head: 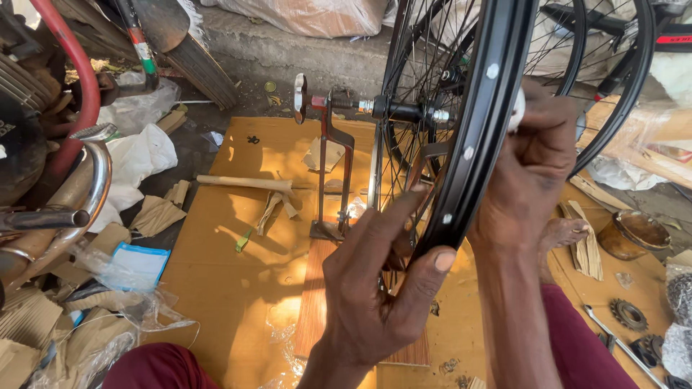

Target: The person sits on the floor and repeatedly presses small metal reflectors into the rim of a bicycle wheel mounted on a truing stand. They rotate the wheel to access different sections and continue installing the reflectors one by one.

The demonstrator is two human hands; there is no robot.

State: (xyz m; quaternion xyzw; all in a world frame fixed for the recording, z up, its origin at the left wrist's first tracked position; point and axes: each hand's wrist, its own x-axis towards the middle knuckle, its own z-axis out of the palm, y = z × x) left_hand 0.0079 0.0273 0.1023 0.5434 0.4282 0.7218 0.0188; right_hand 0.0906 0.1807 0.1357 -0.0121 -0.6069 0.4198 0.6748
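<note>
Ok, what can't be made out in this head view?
- White object at the right hand: mostly covered by the fingers and the rim.
- Left hand fingertips: behind the rim, contact unclear.
- Stand far side: screened by spokes.
- Sprocket teeth: too small.
- Wheel top: cut by the frame edge.

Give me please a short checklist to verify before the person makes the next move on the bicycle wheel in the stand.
1. Wheel sits by its axle in the truing stand: ok.
2. Left hand grips the black rim, thumb on its outer face: ok.
3. Right hand is at the rim and holds something white; what it is: cannot tell.
4. Stand base rests on the wooden board: ok.
5. Fingers clear of the spokes: not ok, left fingers reach in among them.
6. Loose sprocket lies away from the wheel: ok.
</note>
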